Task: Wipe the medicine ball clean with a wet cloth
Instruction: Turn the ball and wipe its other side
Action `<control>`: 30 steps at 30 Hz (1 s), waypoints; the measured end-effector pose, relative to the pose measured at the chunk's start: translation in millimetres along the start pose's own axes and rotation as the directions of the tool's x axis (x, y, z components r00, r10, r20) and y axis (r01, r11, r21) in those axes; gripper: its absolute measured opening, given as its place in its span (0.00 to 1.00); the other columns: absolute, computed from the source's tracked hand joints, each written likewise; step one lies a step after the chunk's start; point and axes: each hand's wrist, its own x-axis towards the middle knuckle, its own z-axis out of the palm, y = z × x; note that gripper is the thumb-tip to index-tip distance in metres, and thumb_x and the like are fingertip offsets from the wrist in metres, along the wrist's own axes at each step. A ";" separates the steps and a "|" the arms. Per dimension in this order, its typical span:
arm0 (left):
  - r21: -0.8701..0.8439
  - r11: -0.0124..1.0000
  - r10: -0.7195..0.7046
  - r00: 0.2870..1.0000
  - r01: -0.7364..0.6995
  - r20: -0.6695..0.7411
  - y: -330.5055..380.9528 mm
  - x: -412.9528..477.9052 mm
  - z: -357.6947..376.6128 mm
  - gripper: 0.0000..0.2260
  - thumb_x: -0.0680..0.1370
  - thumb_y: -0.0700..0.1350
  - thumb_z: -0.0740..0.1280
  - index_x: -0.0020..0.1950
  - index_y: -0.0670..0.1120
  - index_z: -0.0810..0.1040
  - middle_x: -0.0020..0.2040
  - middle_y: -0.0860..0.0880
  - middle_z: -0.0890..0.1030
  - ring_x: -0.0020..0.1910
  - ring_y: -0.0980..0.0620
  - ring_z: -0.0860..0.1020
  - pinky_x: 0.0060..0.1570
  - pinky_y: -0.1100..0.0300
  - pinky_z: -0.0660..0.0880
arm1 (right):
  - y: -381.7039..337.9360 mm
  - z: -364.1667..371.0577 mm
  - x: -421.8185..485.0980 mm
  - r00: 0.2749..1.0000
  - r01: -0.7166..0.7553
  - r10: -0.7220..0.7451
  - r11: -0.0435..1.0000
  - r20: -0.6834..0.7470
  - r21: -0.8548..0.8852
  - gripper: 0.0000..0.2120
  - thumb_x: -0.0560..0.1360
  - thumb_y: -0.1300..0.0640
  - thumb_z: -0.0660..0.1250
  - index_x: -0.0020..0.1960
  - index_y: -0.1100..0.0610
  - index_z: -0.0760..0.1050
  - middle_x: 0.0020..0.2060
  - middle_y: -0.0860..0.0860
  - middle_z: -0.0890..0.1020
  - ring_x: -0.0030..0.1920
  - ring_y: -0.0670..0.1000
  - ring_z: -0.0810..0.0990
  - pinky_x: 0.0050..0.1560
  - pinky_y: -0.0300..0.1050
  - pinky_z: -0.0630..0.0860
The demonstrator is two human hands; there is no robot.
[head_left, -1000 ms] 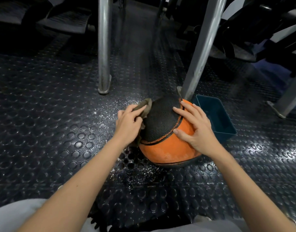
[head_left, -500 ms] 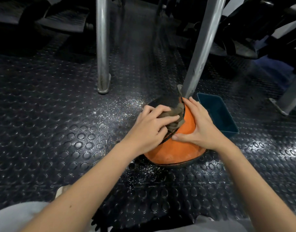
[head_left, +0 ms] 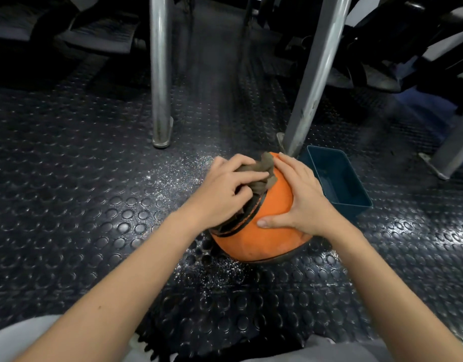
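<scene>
On the black rubber floor with round bumps, near its middle and just in front of the foot of a slanted grey metal post, sits the round orange and black medicine ball. A blue-green plastic tub stands just beside it on the right.

The ball is round, so it has no long side. Its black part faces up and left. Its orange part faces the person.

The right hand lies flat on the orange side with straight fingers, keeping the ball steady. The left hand has its grip curled round the bunched brown wet cloth.

A second ago the cloth was down on the ball's left side. Now it has slid over the top, right up by the right hand's fingertips. I think the black part has had a wipe, and most of the orange part is still to do.
</scene>
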 end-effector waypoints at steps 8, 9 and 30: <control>-0.035 0.982 0.186 0.981 -0.184 0.048 -3.3 -24.6 10.6 0.17 0.72 0.47 0.60 0.54 0.49 0.83 0.53 0.61 0.71 0.48 0.54 0.64 0.58 0.78 0.55 | 11.9 -11.5 0.2 0.999 -0.034 0.030 0.992 0.033 0.124 0.56 0.50 0.32 0.73 0.72 0.39 0.50 0.72 0.40 0.54 0.74 0.47 0.49 0.73 0.60 0.51; -0.023 0.980 0.200 0.979 -0.199 0.030 -5.2 -25.0 11.8 0.16 0.72 0.46 0.60 0.53 0.49 0.84 0.53 0.58 0.73 0.48 0.54 0.65 0.58 0.77 0.57 | 12.3 -11.6 -0.3 0.999 -0.037 0.033 0.992 0.039 0.123 0.56 0.50 0.31 0.73 0.72 0.39 0.50 0.72 0.40 0.53 0.74 0.46 0.48 0.74 0.60 0.50; 0.043 0.998 0.051 0.994 -0.055 0.092 1.9 -25.2 8.8 0.18 0.73 0.50 0.56 0.55 0.55 0.83 0.51 0.71 0.67 0.52 0.59 0.62 0.58 0.69 0.58 | 26.6 -14.0 0.6 0.997 -0.073 0.069 0.983 0.028 0.168 0.57 0.51 0.29 0.70 0.74 0.43 0.52 0.74 0.45 0.54 0.71 0.42 0.51 0.71 0.49 0.51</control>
